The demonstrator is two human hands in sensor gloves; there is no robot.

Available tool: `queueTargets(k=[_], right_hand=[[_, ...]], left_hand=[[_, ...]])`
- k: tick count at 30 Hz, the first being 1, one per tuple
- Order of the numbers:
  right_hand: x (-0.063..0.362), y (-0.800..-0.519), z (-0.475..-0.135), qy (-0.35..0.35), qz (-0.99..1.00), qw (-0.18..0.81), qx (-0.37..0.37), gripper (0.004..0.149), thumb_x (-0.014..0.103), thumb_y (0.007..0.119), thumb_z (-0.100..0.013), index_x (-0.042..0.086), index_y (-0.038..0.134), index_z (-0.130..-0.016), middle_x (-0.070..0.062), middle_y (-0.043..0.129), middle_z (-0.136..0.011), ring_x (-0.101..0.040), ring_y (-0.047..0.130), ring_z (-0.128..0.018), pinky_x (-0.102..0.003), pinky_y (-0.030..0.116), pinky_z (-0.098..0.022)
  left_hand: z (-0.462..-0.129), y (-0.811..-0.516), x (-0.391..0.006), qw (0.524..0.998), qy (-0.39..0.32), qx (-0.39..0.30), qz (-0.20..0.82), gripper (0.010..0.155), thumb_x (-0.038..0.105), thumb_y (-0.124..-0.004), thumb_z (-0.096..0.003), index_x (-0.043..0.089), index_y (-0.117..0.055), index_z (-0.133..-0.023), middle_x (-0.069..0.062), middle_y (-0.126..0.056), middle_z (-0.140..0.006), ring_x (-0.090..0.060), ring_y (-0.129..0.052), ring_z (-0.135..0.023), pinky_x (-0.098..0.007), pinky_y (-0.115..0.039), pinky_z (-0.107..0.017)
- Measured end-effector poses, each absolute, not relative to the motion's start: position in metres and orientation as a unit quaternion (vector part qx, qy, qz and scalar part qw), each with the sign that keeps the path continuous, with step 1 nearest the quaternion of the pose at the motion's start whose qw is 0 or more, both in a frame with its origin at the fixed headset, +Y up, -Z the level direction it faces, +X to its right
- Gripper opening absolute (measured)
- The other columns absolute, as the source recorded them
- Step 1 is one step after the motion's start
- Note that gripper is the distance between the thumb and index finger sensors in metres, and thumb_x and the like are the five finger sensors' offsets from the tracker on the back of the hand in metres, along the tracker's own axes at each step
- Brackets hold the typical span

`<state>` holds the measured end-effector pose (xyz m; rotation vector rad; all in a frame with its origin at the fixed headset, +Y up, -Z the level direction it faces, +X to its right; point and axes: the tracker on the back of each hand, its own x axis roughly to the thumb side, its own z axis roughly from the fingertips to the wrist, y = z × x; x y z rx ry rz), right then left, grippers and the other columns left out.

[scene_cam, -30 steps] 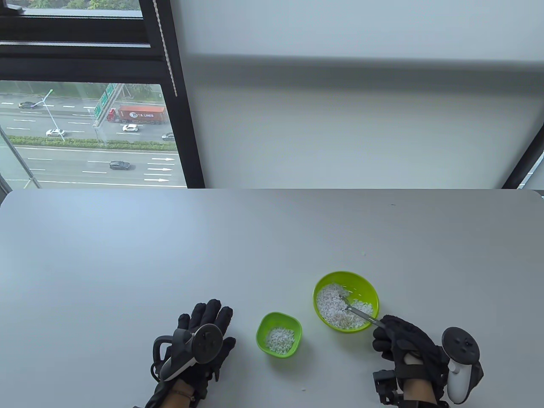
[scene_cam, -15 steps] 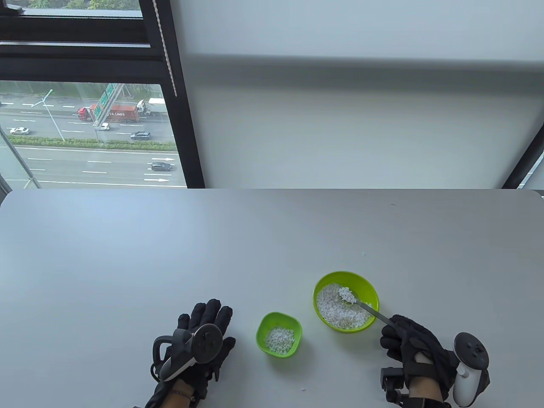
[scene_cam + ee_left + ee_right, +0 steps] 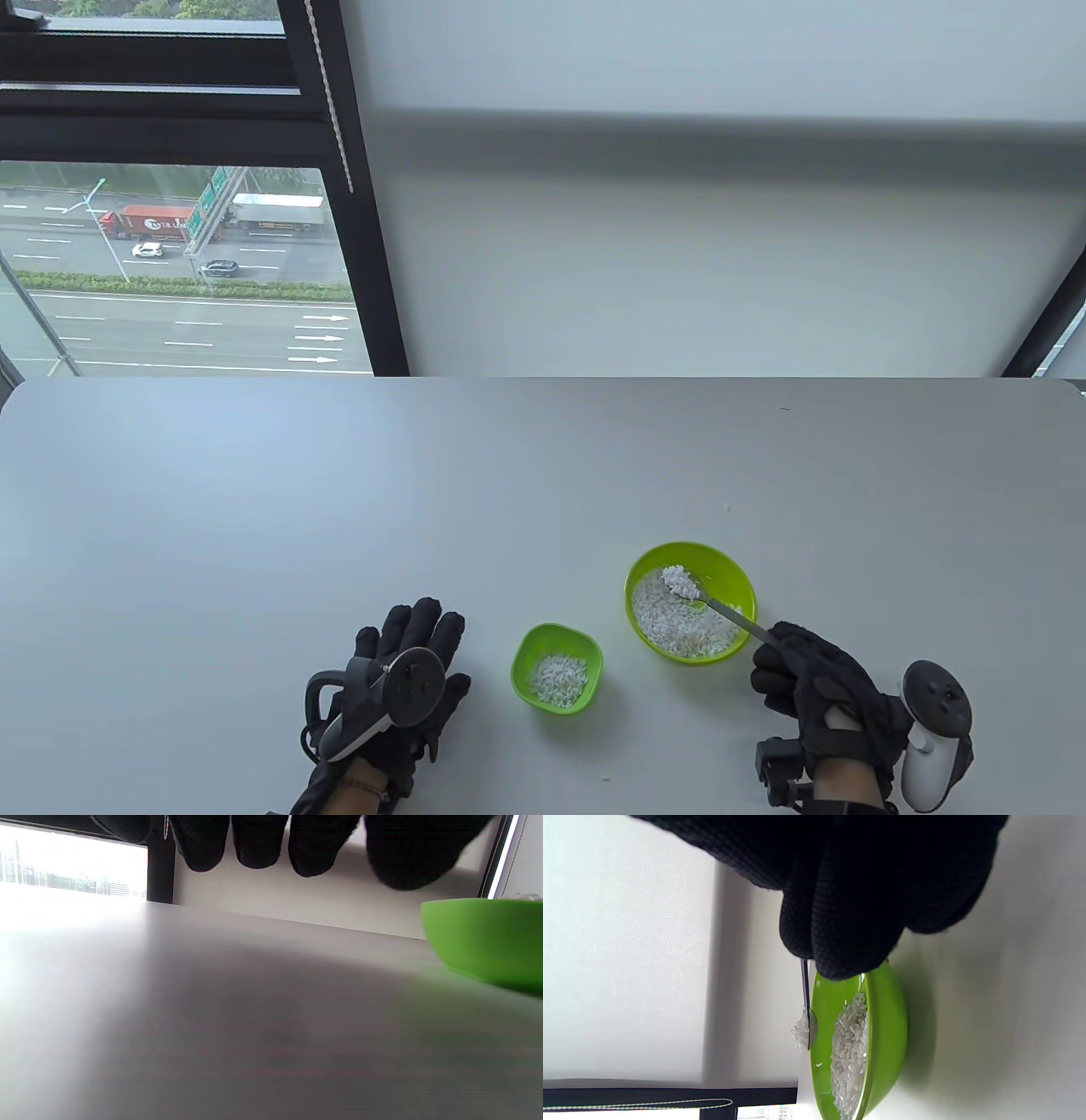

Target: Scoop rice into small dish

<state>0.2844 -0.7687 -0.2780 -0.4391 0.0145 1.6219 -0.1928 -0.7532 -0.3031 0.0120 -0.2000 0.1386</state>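
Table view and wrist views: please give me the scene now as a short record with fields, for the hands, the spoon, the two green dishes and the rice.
left hand: rests flat on the table, holds nothing
right hand: grips the spoon handle
spoon: loaded with rice, raised above the large bowl
large bowl: round, green, holds much rice
small dish: green, left of the large bowl, holds a little rice
stage: spoonful not yet carried to the small dish

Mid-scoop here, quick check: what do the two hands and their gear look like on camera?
Both the left hand and right hand wear black knit-textured gloves. Each carries a strapped tracker: a dark round disc on a white handle. Black strap hardware sits at each wrist, and bare skin shows below the gloves.
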Motion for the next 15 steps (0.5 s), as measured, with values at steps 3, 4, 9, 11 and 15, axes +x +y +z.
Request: queueTargets(k=[3,4,9,11,15], right_hand=[[0.278,-0.764,-0.278,0.012,0.721,0.672,-0.170,0.045,0.036,0.077,-0.052,0.009,0.083,-0.088,-0.004,0.102,-0.065,-0.014,0.107,-0.043,-0.035,0.090,-0.038],[0.276,-0.763,-0.278,0.015,0.721,0.673,-0.163,0.045,0.036,0.077,-0.052,0.009,0.083,-0.088,-0.004,0.102,-0.065,-0.014,0.107,-0.043,-0.035,0.090,-0.038],[0.261,-0.758,-0.280,0.035,0.725,0.677,-0.119,0.045,0.036,0.077,-0.053,0.009,0.082,-0.088,-0.003,0.102,-0.066,-0.014,0.107,-0.044,-0.035,0.090,-0.038],[0.255,-0.757,-0.281,0.046,0.727,0.677,-0.104,0.045,0.037,0.077,-0.053,0.010,0.082,-0.089,-0.003,0.102,-0.066,-0.013,0.107,-0.044,-0.034,0.090,-0.039],[0.242,-0.757,-0.282,0.072,0.732,0.673,-0.077,0.045,0.037,0.076,-0.053,0.010,0.082,-0.089,-0.002,0.102,-0.066,-0.013,0.107,-0.044,-0.034,0.090,-0.039]], left_hand=[[-0.303,-0.753,-0.192,0.993,-0.102,0.006,0.066,0.073,0.062,-0.075,-0.0430,0.034,-0.063,-0.110,-0.001,-0.057,-0.123,-0.036,-0.064,-0.110,-0.062,-0.055,-0.074],[-0.303,-0.753,-0.192,0.993,-0.102,0.007,0.066,0.073,0.062,-0.075,-0.0429,0.035,-0.063,-0.110,-0.001,-0.057,-0.124,-0.035,-0.064,-0.110,-0.062,-0.055,-0.074],[-0.303,-0.753,-0.192,0.993,-0.103,0.007,0.064,0.073,0.062,-0.075,-0.0428,0.034,-0.063,-0.110,-0.001,-0.057,-0.123,-0.036,-0.064,-0.110,-0.062,-0.055,-0.074],[-0.303,-0.753,-0.192,0.993,-0.103,0.007,0.063,0.073,0.062,-0.075,-0.0429,0.034,-0.063,-0.110,-0.001,-0.057,-0.123,-0.035,-0.065,-0.110,-0.061,-0.055,-0.074],[-0.303,-0.753,-0.191,0.993,-0.104,0.007,0.063,0.073,0.062,-0.075,-0.0428,0.034,-0.063,-0.110,0.000,-0.057,-0.123,-0.035,-0.064,-0.110,-0.061,-0.055,-0.074]])
